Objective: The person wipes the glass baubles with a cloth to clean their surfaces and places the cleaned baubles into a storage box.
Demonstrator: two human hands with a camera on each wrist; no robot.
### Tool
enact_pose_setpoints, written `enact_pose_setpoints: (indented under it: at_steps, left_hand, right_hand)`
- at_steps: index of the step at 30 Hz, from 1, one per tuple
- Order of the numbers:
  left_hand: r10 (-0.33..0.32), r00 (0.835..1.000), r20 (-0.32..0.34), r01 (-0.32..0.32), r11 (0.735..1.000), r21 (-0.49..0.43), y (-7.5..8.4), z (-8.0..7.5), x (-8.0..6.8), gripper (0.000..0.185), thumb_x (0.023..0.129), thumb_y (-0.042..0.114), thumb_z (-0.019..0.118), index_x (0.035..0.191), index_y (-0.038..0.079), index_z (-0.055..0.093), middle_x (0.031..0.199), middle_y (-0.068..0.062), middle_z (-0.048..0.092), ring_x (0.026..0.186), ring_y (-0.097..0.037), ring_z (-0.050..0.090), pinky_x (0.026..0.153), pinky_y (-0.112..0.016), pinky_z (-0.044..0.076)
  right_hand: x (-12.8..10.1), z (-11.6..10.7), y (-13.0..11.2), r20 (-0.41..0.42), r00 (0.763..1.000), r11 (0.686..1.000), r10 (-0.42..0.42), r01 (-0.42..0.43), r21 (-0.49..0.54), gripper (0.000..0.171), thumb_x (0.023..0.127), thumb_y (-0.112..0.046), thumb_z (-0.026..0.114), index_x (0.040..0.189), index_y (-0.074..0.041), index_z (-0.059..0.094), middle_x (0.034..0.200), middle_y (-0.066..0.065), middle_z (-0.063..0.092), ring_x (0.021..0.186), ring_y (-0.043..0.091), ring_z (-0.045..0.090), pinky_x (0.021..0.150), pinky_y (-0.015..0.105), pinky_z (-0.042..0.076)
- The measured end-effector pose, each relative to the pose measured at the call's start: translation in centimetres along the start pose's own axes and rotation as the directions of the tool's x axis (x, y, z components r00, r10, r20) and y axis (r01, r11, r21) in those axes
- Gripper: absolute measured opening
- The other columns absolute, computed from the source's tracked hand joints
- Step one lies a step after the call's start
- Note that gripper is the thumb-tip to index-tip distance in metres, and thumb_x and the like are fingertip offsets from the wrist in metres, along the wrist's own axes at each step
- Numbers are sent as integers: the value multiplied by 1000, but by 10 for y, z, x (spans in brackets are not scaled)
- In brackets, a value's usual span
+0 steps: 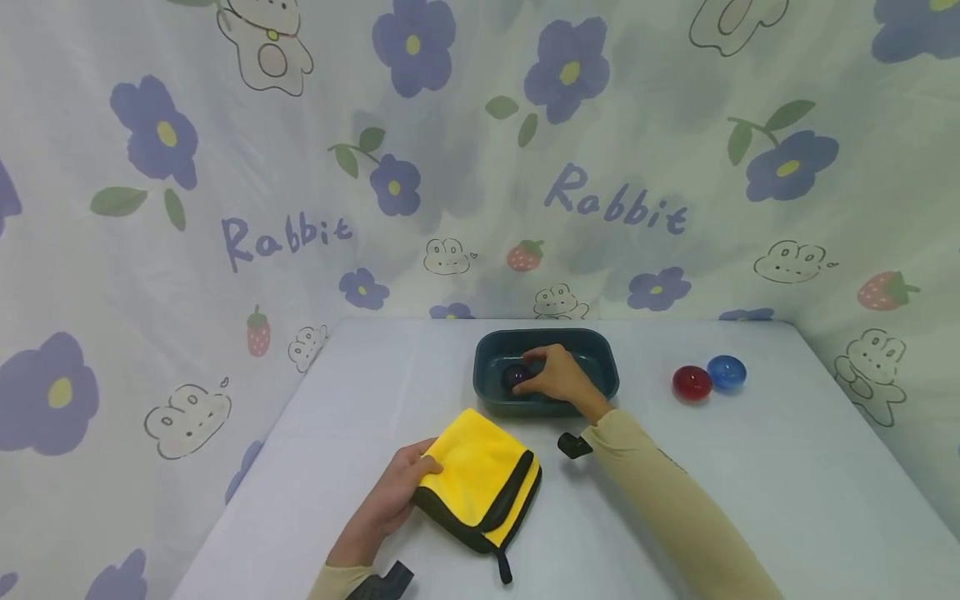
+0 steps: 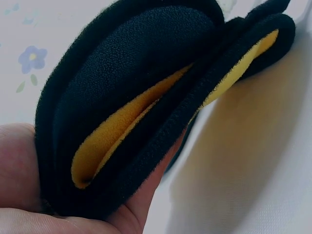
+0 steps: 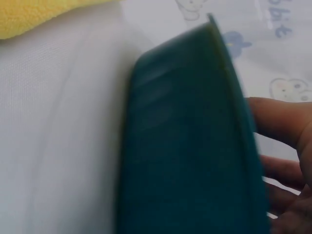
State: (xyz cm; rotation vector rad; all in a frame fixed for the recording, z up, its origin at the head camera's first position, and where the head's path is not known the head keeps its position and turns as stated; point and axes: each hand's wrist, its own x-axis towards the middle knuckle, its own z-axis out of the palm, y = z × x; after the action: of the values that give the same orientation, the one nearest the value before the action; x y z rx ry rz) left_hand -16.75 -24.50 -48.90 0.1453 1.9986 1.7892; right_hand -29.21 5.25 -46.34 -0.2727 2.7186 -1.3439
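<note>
My left hand [image 1: 401, 483] grips a folded yellow microfibre cloth [image 1: 476, 471] with black edging by its left corner, thumb on top. In the left wrist view the cloth's dark edge [image 2: 141, 53] and yellow inner folds fill the picture. Over at the dark teal tray [image 1: 543, 408], my right hand [image 1: 558, 375] reaches inside and pinches a dark purple ball [image 1: 513, 377] between thumb and fingers. The right wrist view has the tray's outer wall [image 3: 190, 131] in front of the right hand [image 3: 290, 161]; the ball is hidden there.
On the white table [image 1: 750, 483], a red ball [image 1: 692, 383] and a blue ball [image 1: 727, 372] sit side by side, right of the tray. A printed curtain [image 1: 465, 150] hangs behind the table and along its sides.
</note>
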Motion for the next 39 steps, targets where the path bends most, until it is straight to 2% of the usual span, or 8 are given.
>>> enact_pose_setpoints:
  at_steps: [6,12,17,21,27,31,35,39]
  left_hand:
    - [5,1000,9,-5,1000,-4,1,1,-1,55,97,11,49,148,-11,45,106,-6,69,87,-16,65,81,-25,57]
    - [-1,1000,-2,1,1000,5,0,1,1,54,98,12,50,147,-10,46,106,-6,69,88,-17,64,80,-26,57]
    - [-17,999,-33,18,1000,19,-1,2,3,54,97,13,52,147,-8,48,108,-8,68,89,-18,63,81,-26,56]
    - [-25,999,-44,26,999,25,-1,3,4,54,97,14,53,146,-7,49,109,-9,67,90,-18,63,82,-27,56]
    - [-25,999,-36,26,999,28,-1,3,4,53,97,14,52,146,-7,49,110,-9,66,90,-18,63,82,-27,56]
    - [-29,999,-34,30,999,26,1,3,3,53,98,14,52,147,-7,49,110,-10,66,90,-18,62,82,-26,56]
    - [-32,999,-35,33,999,27,2,4,3,54,98,15,52,147,-7,48,111,-9,66,91,-18,62,82,-26,56]
    - [-25,999,-33,26,999,31,1,5,2,53,98,14,52,146,-7,49,109,-10,66,90,-19,63,82,-26,56]
  right_hand:
    - [-13,-25,5,-25,999,996,-46,48,79,69,80,-25,87,140,-3,62,142,16,64,123,36,68,95,45,60]
    - [-38,-62,10,-122,984,984,-130,144,108,61,86,-23,82,139,-2,62,142,20,64,126,42,65,100,52,56]
    - [-61,-98,22,-197,969,978,-150,174,113,58,89,-22,80,141,-4,61,142,21,63,130,41,63,108,53,50]
    - [-79,-124,36,-249,960,984,-129,155,89,62,90,-26,80,144,-5,58,143,19,63,132,38,62,110,43,48]
    - [-104,-159,57,-316,944,991,-93,118,61,66,91,-30,78,148,-9,55,145,19,61,134,34,60,102,15,47]
    - [-116,-178,77,-381,921,995,-86,100,16,67,91,-29,78,149,-8,53,146,21,60,127,10,63,96,5,45]
    - [-125,-194,100,-418,907,999,-37,40,-3,70,92,-33,77,151,-7,51,148,23,57,118,-12,56,92,0,43]
    - [-132,-205,122,-422,906,999,22,-32,-16,77,92,-37,76,155,-6,45,151,26,53,129,3,59,93,0,42]
